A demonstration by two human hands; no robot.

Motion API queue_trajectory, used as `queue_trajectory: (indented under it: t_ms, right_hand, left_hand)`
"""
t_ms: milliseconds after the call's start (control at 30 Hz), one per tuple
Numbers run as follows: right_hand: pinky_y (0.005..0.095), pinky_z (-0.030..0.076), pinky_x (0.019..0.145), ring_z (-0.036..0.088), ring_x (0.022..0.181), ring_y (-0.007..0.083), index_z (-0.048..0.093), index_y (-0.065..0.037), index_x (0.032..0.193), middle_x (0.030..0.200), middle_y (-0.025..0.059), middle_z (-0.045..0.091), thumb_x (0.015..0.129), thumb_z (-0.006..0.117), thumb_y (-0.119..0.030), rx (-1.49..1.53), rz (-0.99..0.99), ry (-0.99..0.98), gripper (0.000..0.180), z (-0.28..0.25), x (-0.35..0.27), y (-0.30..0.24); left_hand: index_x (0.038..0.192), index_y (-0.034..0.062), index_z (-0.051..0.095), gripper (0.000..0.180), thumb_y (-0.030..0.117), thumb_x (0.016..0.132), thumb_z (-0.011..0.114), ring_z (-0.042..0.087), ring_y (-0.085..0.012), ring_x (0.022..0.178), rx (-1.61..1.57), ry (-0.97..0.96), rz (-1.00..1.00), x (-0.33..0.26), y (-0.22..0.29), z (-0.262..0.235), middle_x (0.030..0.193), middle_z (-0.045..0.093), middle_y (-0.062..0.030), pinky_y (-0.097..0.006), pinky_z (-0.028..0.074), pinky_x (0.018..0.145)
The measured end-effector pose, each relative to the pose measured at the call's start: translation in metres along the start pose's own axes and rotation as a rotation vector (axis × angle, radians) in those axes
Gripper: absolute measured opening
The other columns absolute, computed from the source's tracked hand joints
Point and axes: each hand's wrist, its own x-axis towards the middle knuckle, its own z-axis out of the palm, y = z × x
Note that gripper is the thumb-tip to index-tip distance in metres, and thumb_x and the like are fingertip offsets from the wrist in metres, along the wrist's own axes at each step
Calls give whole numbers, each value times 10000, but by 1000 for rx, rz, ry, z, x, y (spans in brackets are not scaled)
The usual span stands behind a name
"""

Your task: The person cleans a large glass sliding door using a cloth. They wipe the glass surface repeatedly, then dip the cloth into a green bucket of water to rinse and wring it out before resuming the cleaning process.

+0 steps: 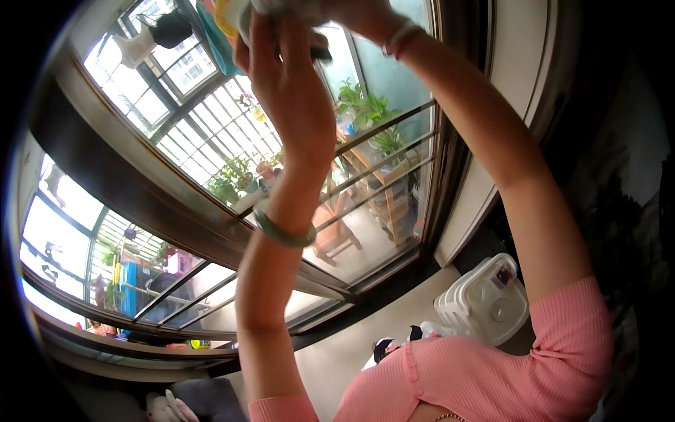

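Note:
Both my arms are raised high toward the top of the picture. My left hand has its fingers curled around a pale piece of cloth at the top edge; a green bangle circles that wrist. My right hand is mostly cut off by the top edge and grips the same cloth; a band sits on its wrist. A dark small object shows between the hands, unclear what it is. I wear a pink knitted top.
A dark-framed glass sliding door fills the left and centre, with a balcony behind it holding potted plants, a wooden shelf and hanging laundry. A white stack of plastic stools stands on the floor at lower right.

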Motion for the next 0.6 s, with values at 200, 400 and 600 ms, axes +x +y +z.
queue_trajectory:
  t_ms: [200,400,600]
  right_hand:
    - [515,425,898,494,1163,341,690,-342,982,1242,48,508,682,748,-322,93,188,-122,305,-17,-162,-71]
    - [563,373,961,449,1167,314,644,-404,984,1287,-4,478,723,709,-348,214,335,-541,274,-67,-322,-155]
    - [533,361,956,433,1161,278,660,-350,1029,1249,-18,489,767,685,-305,301,398,-732,268,-94,-422,-218]
  left_hand:
    - [1317,47,554,334,145,997,538,508,-200,1217,82,103,-227,-144,-75,-41,1339,502,-80,-302,512,882]
    - [1340,112,456,327,188,1023,486,519,-144,1155,-184,434,-902,-275,-111,-64,1300,500,-26,-325,484,917]
    - [1248,96,487,255,182,1009,478,547,-191,1089,-175,588,-1217,-352,-167,-99,1220,546,-51,-367,489,903]
